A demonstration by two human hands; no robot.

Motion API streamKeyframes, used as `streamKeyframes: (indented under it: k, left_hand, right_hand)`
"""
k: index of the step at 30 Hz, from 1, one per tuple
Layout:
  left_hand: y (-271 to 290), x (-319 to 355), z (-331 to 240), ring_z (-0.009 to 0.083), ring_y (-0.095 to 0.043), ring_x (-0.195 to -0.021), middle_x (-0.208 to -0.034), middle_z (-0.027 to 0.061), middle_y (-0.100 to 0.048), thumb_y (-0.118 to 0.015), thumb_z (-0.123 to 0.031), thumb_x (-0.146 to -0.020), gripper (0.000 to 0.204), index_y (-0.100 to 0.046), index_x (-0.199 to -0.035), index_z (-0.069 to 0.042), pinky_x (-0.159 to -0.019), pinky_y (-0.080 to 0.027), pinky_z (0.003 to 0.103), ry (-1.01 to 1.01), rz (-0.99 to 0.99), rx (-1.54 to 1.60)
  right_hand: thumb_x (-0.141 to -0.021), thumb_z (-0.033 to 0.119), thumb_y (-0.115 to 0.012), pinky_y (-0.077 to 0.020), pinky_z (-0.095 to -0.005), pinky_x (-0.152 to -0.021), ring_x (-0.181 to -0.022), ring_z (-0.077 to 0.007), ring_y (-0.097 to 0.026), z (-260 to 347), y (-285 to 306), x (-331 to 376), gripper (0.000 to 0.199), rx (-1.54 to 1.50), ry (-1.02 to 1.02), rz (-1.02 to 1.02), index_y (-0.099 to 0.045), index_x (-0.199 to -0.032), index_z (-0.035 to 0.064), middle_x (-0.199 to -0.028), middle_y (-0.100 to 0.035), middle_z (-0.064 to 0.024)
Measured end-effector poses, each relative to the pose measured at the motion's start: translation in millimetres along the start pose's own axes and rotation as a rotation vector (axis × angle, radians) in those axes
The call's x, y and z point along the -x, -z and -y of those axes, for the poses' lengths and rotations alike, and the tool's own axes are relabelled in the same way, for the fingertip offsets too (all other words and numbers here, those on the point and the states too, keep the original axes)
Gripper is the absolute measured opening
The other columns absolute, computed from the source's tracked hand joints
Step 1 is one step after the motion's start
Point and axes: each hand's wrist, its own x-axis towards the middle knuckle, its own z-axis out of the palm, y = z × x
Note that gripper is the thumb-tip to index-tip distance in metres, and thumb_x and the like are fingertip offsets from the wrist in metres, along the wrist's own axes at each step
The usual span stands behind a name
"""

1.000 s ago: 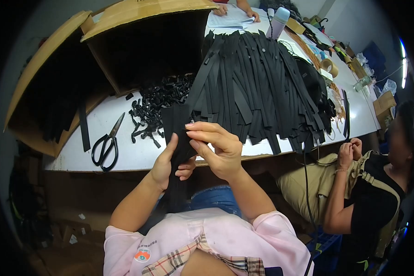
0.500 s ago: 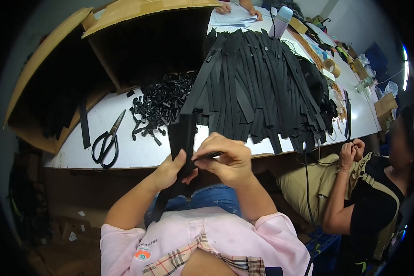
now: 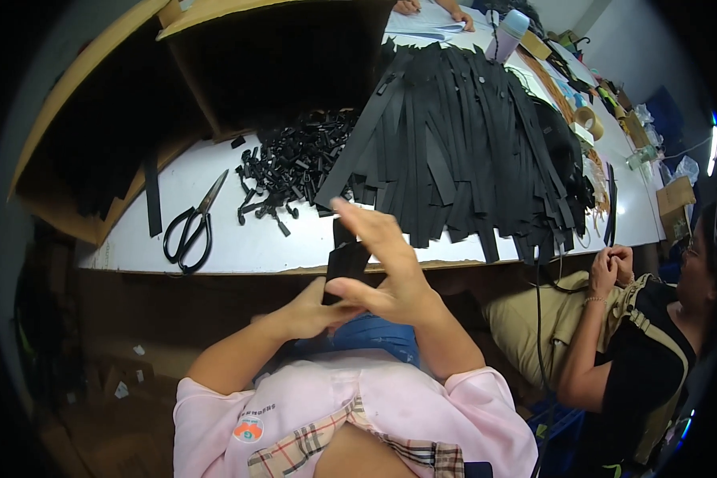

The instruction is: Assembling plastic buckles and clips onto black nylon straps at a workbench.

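Note:
A black flat strap rises from between my hands in front of the table's near edge. My left hand is closed on its lower part, with most of its fingers hidden by the strap and the other hand. Just to the right, my right hand is spread, thumb and fingers apart around the strap's right side; its fingertips are slightly smeared by motion. Beyond the hands lies a heap of small black plastic buckle-like pieces. Next to it, a thick layer of black straps hangs toward the near edge.
Black-handled scissors lie left on the white table. Large open cardboard boxes stand at the back left. A pale bottle and a tape roll sit far right. A seated person is at my right; another person's hands rest on papers.
My right hand has gone from a pinch on a dark piece to spread fingers. The long strap, earlier hanging below my left hand, now shows mainly above it. The view has shifted slightly.

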Motion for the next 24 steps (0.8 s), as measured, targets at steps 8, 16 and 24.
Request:
streamKeyframes:
  k: [8, 16, 24]
  left_hand:
    - [55.2, 79.9, -19.6, 0.0034, -0.039, -0.052, -0.06, -0.0028, -0.045, -0.055, -0.045, -0.081, 0.044, -0.057, -0.075, -0.002, -0.046, -0.028, 0.019, -0.409, -0.539, -0.35]
    - [35.8, 47.8, 28.6, 0.0042, -0.035, -0.045, -0.05, -0.0045, -0.036, -0.053, -0.056, -0.078, 0.058, -0.056, -0.081, 0.002, -0.042, -0.027, 0.019, -0.157, -0.391, -0.223]
    - [34.8, 35.7, 44.0, 0.0048, -0.028, -0.039, -0.048, -0.0035, -0.03, -0.036, -0.046, -0.09, 0.05, -0.05, -0.084, 0.002, -0.038, -0.028, 0.02, -0.265, -0.35, -0.035]
  right_hand:
    - [-0.071, 0.012, -0.065, -0.0396, -0.0371, -0.086, -0.099, -0.0312, -0.05, -46.9, -8.2, 33.5, 0.043, 0.23, -0.426, -0.02, -0.052, -0.109, -0.003, -0.112, -0.053, -0.0179]
    - [-0.075, 0.03, -0.06, -0.0313, -0.0398, -0.092, -0.108, -0.0296, -0.043, -77.5, -46.7, -14.9, 0.058, 0.523, -0.038, -0.09, -0.042, -0.122, 0.0014, -0.12, -0.047, -0.0146]
    - [-0.077, 0.04, -0.055, -0.0229, -0.0499, -0.096, -0.105, -0.0261, -0.046, -112.7, -11.5, -33.7, 0.05, 0.704, -0.193, -0.013, -0.053, -0.108, 0.0012, -0.101, -0.058, -0.013]
